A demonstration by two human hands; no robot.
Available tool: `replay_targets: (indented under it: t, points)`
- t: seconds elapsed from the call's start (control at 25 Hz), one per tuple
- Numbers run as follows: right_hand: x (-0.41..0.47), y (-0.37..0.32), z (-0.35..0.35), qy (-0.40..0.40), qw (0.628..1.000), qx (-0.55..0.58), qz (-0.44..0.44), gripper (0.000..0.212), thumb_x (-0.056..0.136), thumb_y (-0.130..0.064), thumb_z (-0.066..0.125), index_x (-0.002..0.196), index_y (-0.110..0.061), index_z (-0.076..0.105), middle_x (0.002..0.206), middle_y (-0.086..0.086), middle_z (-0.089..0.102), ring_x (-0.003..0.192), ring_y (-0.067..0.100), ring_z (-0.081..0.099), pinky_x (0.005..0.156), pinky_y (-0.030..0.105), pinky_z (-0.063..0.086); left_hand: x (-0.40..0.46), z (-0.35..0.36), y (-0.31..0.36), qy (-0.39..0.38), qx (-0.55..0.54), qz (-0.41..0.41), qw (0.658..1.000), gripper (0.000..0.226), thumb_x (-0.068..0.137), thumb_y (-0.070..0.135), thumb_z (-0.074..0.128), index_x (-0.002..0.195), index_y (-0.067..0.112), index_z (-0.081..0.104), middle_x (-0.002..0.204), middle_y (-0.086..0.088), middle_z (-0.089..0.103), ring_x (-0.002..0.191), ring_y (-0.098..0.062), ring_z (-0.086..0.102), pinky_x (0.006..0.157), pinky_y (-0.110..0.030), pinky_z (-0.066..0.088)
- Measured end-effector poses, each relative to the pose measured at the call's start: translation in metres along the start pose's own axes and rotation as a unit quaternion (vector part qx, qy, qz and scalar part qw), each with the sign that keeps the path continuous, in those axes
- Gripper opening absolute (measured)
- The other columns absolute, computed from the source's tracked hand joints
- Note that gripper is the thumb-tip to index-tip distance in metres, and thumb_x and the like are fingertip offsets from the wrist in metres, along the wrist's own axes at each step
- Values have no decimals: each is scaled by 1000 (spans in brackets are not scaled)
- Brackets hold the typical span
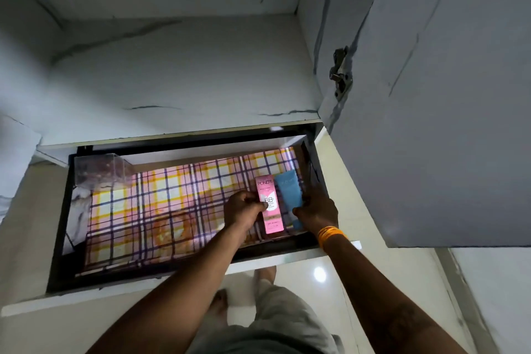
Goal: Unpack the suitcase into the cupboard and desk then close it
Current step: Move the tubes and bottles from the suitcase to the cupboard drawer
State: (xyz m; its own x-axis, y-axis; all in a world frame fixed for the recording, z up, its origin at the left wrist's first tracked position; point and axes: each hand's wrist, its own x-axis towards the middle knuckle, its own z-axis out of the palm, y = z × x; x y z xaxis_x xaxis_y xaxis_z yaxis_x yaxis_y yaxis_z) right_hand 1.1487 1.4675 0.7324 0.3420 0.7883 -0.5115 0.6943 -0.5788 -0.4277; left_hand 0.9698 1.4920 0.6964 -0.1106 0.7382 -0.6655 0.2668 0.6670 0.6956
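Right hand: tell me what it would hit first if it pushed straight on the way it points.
The right hand, gripping the blue tube, points toward the drawer's back right corner. Past the tube, the drawer's back wall likely comes first, though depth is unclear.

a pink pond's bb cream box [269, 204] lies flat in the pulled-out cupboard drawer [184, 274], near its right wall; a light blue tube [288, 192] lies touching the box's right side.
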Motion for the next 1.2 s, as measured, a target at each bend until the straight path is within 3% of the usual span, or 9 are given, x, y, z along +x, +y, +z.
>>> replay_targets:
  t: [0.16, 0.36, 0.6, 0.8, 0.92, 1.0, 1.12, 1.2]
  points:
    - [9, 4, 0, -20, 1000, -10, -8, 63, 86, -21, 81, 142, -17, 54, 133, 10, 67, 120, 33, 66, 100, 44, 54, 5, 20, 3, 10, 104, -3, 995, 25, 75, 21, 92, 95, 25, 78, 94, 4, 79, 89, -16, 75, 86, -41, 64]
    - [5, 2, 1, 7, 993, -111, -29, 52, 90, -24, 79, 136, -11, 58, 129, 10, 70, 117, 30, 69, 96, 40, 57, 1, 39, 6, 29, 210, 42, 976, 26, 82, 22, 88, 106, 22, 79, 107, 4, 79, 99, -15, 72, 84, -24, 52]
    - [6, 5, -5, 5, 985, -166, -57, 43, 91, -27, 77, 128, -9, 65, 125, 10, 72, 114, 30, 70, 94, 38, 58, 6, 45, 7, 38, 221, 46, 973, 32, 81, 22, 88, 111, 21, 77, 113, 3, 78, 106, -15, 71, 82, -19, 47]
    - [1, 6, -9, 40, 984, -156, -74, 42, 95, -41, 69, 127, -14, 64, 120, 6, 74, 107, 27, 73, 88, 34, 59, 2, 46, 9, 42, 213, 68, 974, 29, 84, 24, 85, 111, 20, 73, 106, 6, 75, 102, -14, 69, 81, -20, 47]
    - [-1, 5, -15, 79, 982, -129, -116, 43, 97, -48, 64, 126, -17, 65, 118, 4, 75, 105, 25, 73, 86, 33, 58, 0, 36, 8, 54, 161, 93, 981, 24, 88, 27, 82, 108, 21, 70, 97, 11, 70, 99, -13, 67, 84, -22, 47]
    - [0, -6, -20, 83, 981, -19, -175, 33, 98, -43, 66, 112, -14, 73, 106, 4, 77, 97, 22, 73, 86, 31, 56, -5, 24, 14, 53, 81, 107, 990, 23, 90, 27, 81, 109, 21, 70, 97, 13, 70, 98, -11, 67, 83, -20, 48]
    - [-1, -42, -29, 12, 960, 176, -217, 22, 98, -36, 68, 93, -14, 75, 84, -6, 73, 81, -1, 66, 77, 25, 52, -25, -5, 32, 60, -59, 135, 987, 18, 94, 24, 76, 111, 20, 70, 101, 11, 73, 101, -7, 67, 85, -21, 51]
    - [-7, -73, -26, -27, 943, 239, -229, 24, 95, -43, 67, 89, -21, 75, 80, -7, 74, 81, 3, 69, 76, 33, 56, -42, -32, 39, 69, -154, 162, 972, 16, 96, 21, 73, 113, 20, 72, 109, 5, 75, 106, -13, 70, 93, -30, 56]
